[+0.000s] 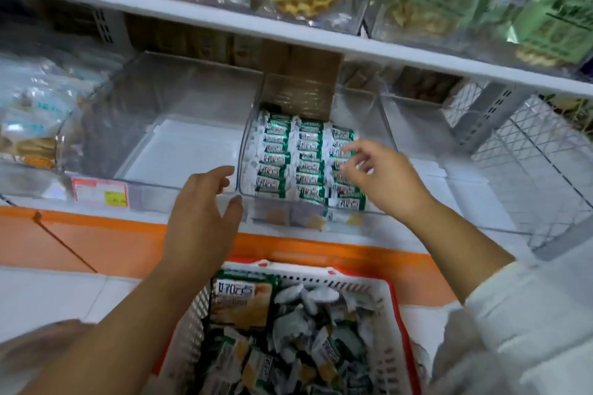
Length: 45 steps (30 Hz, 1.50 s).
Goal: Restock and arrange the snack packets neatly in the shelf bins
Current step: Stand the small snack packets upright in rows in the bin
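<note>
- Far left: bagged snacks (pixel 32 119) sit behind a clear front wall on the lower shelf.
- Left bin (pixel 179 154): clear plastic, with a price label (pixel 99 192) on its front.
- Left hand (pixel 202 215): open, fingers spread and straight, holding nothing. It hovers at the front left corner of the middle bin (pixel 244 154).
- Snack packets (pixel 298 160): green and white, standing in three tidy rows inside the middle bin.
- Basket (pixel 337 282): white lattice with a red rim, on the floor below the shelf. It holds loose packets (pixel 308 327) and one larger pack (pixel 242 297).
- Right hand (pixel 382 179): fingers half curled, tips at the right-hand row. Blur hides whether it grips a packet.
- Far right: a wire mesh panel (pixel 539 151).
</note>
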Motion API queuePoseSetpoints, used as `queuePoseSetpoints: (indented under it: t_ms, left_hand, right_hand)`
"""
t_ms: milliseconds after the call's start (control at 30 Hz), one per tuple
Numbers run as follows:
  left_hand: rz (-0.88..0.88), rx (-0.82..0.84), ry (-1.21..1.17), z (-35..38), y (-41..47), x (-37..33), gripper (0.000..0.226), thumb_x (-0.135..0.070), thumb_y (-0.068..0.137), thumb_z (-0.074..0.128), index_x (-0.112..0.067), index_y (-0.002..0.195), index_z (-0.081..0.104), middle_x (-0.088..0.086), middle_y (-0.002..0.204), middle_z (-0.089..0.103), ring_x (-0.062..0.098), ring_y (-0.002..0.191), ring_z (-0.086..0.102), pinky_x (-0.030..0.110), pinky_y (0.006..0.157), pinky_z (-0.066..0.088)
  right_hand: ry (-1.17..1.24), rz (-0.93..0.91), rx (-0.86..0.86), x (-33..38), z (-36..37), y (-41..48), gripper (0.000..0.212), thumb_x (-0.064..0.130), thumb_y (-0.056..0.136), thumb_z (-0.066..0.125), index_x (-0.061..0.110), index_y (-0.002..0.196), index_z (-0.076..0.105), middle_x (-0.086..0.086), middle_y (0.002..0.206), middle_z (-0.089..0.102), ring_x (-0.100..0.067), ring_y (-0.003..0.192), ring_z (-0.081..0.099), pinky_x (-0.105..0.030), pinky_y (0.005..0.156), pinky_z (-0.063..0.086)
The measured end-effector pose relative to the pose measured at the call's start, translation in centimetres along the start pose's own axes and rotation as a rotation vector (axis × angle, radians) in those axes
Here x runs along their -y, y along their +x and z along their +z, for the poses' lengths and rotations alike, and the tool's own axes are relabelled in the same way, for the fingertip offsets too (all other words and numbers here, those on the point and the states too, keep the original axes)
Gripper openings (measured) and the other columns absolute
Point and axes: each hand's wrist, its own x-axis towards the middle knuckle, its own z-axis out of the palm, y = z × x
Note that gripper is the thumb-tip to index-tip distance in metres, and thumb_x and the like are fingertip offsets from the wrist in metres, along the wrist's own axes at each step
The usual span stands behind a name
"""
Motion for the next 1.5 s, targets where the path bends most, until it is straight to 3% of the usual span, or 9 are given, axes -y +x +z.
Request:
queuePoseSetpoints:
  t_ms: [133,333,533,633,833,1100,1200,1333,1500]
  left_hand:
    - [-0.106,0.295,-0.088,1.5,-4.6,2.2,0.027,-0.015,0.097,0.058,-0.030,0.118,0.057,-0.010,0.100,0.060,0.005,0.088,0.060,0.023,0.073,0.051]
    - [-0.377,0.780,-0.024,8.3,-10.9,9.9,0.057,-0.004,0.079,0.078,-0.013,0.131,0.057,-0.012,0.090,0.058,0.002,0.073,0.059,0.016,0.063,0.050]
    - [-0.420,0.815,0.078,12.5,-13.7,12.4,0.043,-0.035,0.093,0.064,-0.026,0.134,0.054,0.002,0.121,0.065,0.021,0.090,0.068,0.038,0.082,0.055]
    - [-0.374,0.825,-0.026,14.4,-13.3,11.7,0.034,-0.041,0.093,0.062,-0.031,0.125,0.058,-0.011,0.117,0.059,0.013,0.104,0.059,0.031,0.093,0.049]
    - [-0.342,0.919,0.091,18.8,-13.0,12.7,0.062,-0.032,0.097,0.060,-0.019,0.151,0.033,0.005,0.148,0.039,0.023,0.135,0.041,0.041,0.111,0.038]
    - [-0.312,0.892,0.264,21.5,-13.7,12.0,0.078,-0.038,0.088,0.072,-0.018,0.152,0.032,0.013,0.149,0.029,0.031,0.136,0.035,0.039,0.112,0.035]
    - [-0.390,0.906,0.157,20.9,-13.3,11.0,0.074,-0.041,0.086,0.074,-0.017,0.147,0.040,0.008,0.148,0.040,0.027,0.133,0.041,0.040,0.109,0.039]
    - [-0.545,0.878,-0.236,17.9,-11.7,8.1,0.028,-0.027,0.088,0.074,-0.017,0.112,0.065,0.004,0.100,0.067,0.012,0.084,0.066,0.025,0.075,0.056]
    - [-0.620,0.856,-0.367,13.0,-10.1,5.1,0.060,-0.049,0.076,0.080,-0.035,0.127,0.052,-0.007,0.124,0.062,0.013,0.109,0.062,0.036,0.099,0.051]
  right_hand:
    - [0.549,0.130,-0.237,-0.8,3.1,-9.4,0.011,0.025,0.093,0.057,0.032,0.098,0.063,-0.011,0.079,0.062,-0.026,0.071,0.057,-0.031,0.067,0.047]
    - [0.336,0.584,0.287,-11.1,15.3,-20.5,0.022,0.016,0.095,0.059,0.012,0.116,0.063,0.003,0.106,0.062,-0.010,0.094,0.060,-0.006,0.071,0.040]
    - [0.284,0.651,0.429,-13.5,18.0,-22.5,0.020,0.025,0.098,0.054,0.019,0.116,0.062,0.006,0.106,0.062,-0.013,0.093,0.062,-0.024,0.076,0.050]
    - [0.207,0.550,0.450,-13.4,19.3,-20.3,0.020,0.025,0.093,0.058,0.012,0.107,0.066,0.003,0.104,0.066,-0.022,0.099,0.063,-0.036,0.082,0.050]
    - [0.061,0.634,0.486,-15.0,22.7,-22.0,0.064,0.038,0.084,0.069,0.016,0.140,0.046,-0.012,0.135,0.048,-0.033,0.126,0.043,-0.040,0.103,0.039]
    - [0.343,0.712,0.339,-15.9,22.7,-23.0,0.019,0.027,0.077,0.080,0.020,0.086,0.065,-0.008,0.094,0.060,-0.026,0.092,0.059,-0.036,0.079,0.052]
    - [0.633,0.869,0.253,-14.8,20.7,-21.6,0.032,0.029,0.086,0.073,0.014,0.111,0.061,-0.002,0.104,0.065,-0.020,0.099,0.063,-0.018,0.070,0.051]
    - [0.745,0.924,0.295,-12.2,17.6,-19.2,0.086,0.059,0.076,0.071,0.025,0.147,0.037,0.002,0.148,0.043,-0.022,0.131,0.046,-0.039,0.104,0.042]
    - [0.768,0.750,0.221,-7.6,13.9,-18.1,0.083,0.052,0.084,0.065,0.022,0.152,0.026,0.002,0.158,0.027,-0.020,0.141,0.032,-0.032,0.108,0.030]
